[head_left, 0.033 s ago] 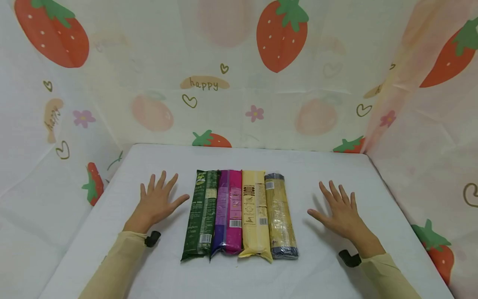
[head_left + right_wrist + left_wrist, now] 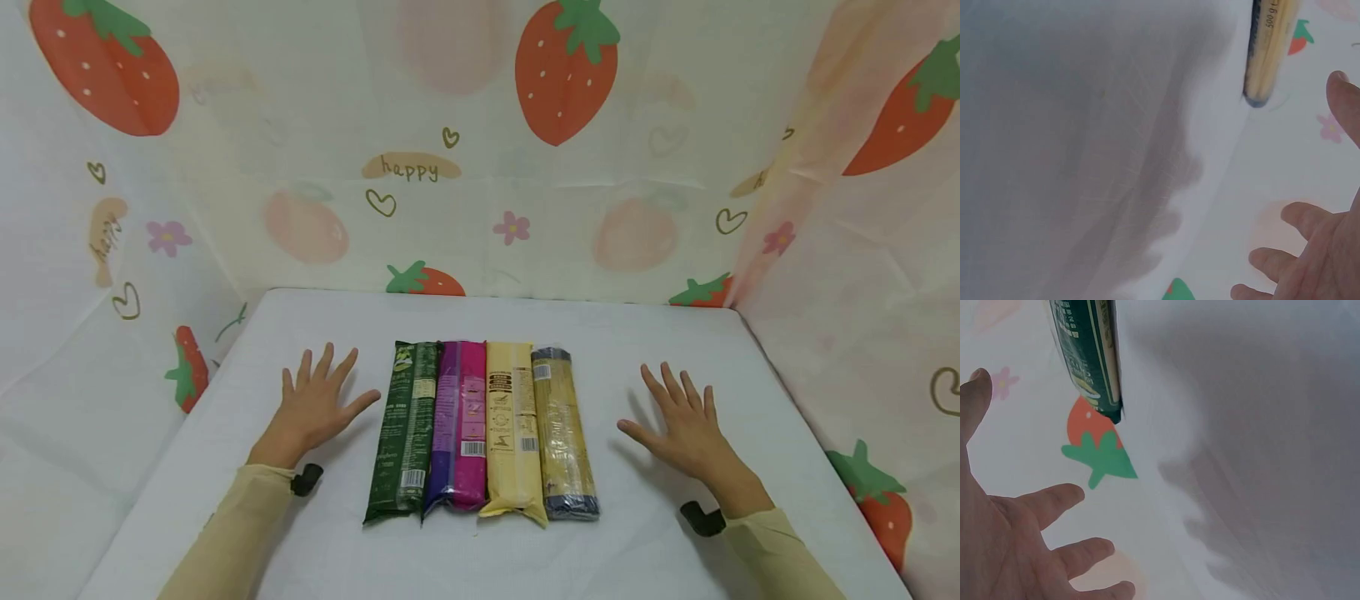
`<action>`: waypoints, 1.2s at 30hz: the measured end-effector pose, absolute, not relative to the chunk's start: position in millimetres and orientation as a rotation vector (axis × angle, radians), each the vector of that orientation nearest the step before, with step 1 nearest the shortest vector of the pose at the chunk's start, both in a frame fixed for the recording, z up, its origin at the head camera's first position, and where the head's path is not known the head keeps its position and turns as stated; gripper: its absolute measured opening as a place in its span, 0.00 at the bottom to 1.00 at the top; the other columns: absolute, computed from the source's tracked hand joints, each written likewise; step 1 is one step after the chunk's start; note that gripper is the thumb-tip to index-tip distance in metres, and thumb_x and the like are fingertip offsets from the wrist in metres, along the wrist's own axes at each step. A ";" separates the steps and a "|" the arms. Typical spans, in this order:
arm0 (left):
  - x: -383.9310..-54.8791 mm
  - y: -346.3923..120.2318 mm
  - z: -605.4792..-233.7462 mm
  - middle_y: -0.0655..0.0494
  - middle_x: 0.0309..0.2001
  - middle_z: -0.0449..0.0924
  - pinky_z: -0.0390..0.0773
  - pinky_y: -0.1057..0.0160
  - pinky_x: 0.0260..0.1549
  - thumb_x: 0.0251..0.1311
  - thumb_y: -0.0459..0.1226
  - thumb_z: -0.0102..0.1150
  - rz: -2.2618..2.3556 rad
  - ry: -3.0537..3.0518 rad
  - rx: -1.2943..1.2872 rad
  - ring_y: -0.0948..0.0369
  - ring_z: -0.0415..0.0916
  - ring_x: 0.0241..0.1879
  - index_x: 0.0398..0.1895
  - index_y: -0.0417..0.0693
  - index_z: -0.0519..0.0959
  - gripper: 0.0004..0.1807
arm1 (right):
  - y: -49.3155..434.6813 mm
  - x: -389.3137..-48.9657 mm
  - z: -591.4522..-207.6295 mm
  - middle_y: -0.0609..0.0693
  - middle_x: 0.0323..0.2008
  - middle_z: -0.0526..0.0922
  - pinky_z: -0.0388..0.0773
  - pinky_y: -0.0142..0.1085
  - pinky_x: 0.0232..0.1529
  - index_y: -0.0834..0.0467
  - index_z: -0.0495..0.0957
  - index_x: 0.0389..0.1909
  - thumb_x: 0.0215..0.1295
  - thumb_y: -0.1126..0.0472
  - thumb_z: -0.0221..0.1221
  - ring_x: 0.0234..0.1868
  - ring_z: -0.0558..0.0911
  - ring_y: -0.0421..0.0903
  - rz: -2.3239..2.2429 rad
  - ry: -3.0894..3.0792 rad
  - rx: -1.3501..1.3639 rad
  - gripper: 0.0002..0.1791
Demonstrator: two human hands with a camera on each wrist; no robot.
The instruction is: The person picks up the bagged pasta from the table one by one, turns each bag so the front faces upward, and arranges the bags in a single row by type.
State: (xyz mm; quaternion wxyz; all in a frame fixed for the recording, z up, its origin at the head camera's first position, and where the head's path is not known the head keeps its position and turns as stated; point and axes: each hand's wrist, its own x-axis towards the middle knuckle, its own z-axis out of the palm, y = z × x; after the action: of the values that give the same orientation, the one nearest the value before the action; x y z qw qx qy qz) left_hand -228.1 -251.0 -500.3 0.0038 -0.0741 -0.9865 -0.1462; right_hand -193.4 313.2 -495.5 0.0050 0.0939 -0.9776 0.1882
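Note:
Side by side on the white table lie a dark green spaghetti packet (image 2: 403, 433), a purple and pink packet (image 2: 459, 425), a pale yellow packet (image 2: 514, 429) and a clear pasta packet with blue ends (image 2: 564, 433). My left hand (image 2: 313, 410) hovers left of the green packet, fingers spread, holding nothing. To the right of the clear packet is my right hand (image 2: 684, 429), also spread and holding nothing. The left wrist view catches an end of the green packet (image 2: 1091, 356) beyond the thumb. In the right wrist view, the clear packet (image 2: 1269, 53) shows long pale strands.
The white table (image 2: 495, 562) is enclosed by a cloth backdrop (image 2: 315, 108) printed with strawberries, hearts and flowers at the back and both sides. A small black device sits at the left wrist (image 2: 306, 480) and another at the right wrist (image 2: 703, 518).

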 end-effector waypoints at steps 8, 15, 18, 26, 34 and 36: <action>-228.0 -242.7 -497.4 0.30 0.85 0.42 0.36 0.19 0.73 0.72 0.70 0.53 -0.472 -3.082 -0.283 0.26 0.35 0.82 0.88 0.48 0.55 0.53 | 306.5 -186.8 -489.1 0.67 0.86 0.43 0.25 0.73 0.77 0.52 0.48 0.89 0.70 0.30 0.64 0.84 0.41 0.74 0.599 -3.057 0.334 0.58; -232.9 -225.4 -495.4 0.33 0.86 0.43 0.36 0.21 0.74 0.73 0.70 0.51 -0.454 -3.085 -0.361 0.29 0.36 0.83 0.88 0.50 0.55 0.52 | 293.9 -183.4 -489.4 0.67 0.85 0.48 0.31 0.75 0.77 0.53 0.52 0.88 0.68 0.30 0.65 0.84 0.44 0.74 0.543 -3.041 0.367 0.57; -233.8 -216.7 -492.8 0.33 0.86 0.44 0.38 0.21 0.75 0.73 0.69 0.53 -0.440 -3.080 -0.393 0.29 0.37 0.83 0.88 0.50 0.55 0.51 | 290.1 -181.8 -491.9 0.66 0.86 0.48 0.31 0.74 0.78 0.53 0.52 0.88 0.68 0.30 0.65 0.84 0.45 0.73 0.534 -3.040 0.383 0.57; -234.0 -194.4 -489.0 0.34 0.86 0.45 0.39 0.23 0.76 0.73 0.68 0.55 -0.416 -3.100 -0.453 0.30 0.39 0.84 0.88 0.51 0.56 0.51 | 279.9 -172.1 -493.9 0.66 0.85 0.49 0.34 0.75 0.77 0.53 0.55 0.87 0.67 0.29 0.65 0.83 0.47 0.74 0.531 -3.018 0.435 0.57; -243.3 -169.2 -479.8 0.37 0.86 0.44 0.38 0.26 0.78 0.72 0.69 0.54 -0.406 -3.090 -0.564 0.33 0.38 0.84 0.88 0.53 0.54 0.51 | 268.5 -168.3 -489.7 0.62 0.86 0.49 0.36 0.74 0.78 0.50 0.53 0.88 0.67 0.29 0.65 0.84 0.46 0.71 0.507 -3.019 0.470 0.57; -245.6 -163.0 -478.6 0.37 0.86 0.44 0.39 0.26 0.78 0.72 0.69 0.53 -0.393 -3.088 -0.593 0.33 0.38 0.84 0.89 0.53 0.54 0.51 | 265.6 -166.5 -490.2 0.62 0.86 0.49 0.35 0.74 0.78 0.50 0.54 0.88 0.66 0.28 0.66 0.84 0.45 0.72 0.523 -3.028 0.485 0.58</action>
State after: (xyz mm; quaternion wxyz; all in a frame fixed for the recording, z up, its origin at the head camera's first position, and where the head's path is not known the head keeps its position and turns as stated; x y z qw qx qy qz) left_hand -245.6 -163.0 -478.6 -0.0135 -0.1871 -0.9744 -0.1241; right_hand -166.5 265.6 -490.2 0.0156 0.1558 -0.9733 0.1680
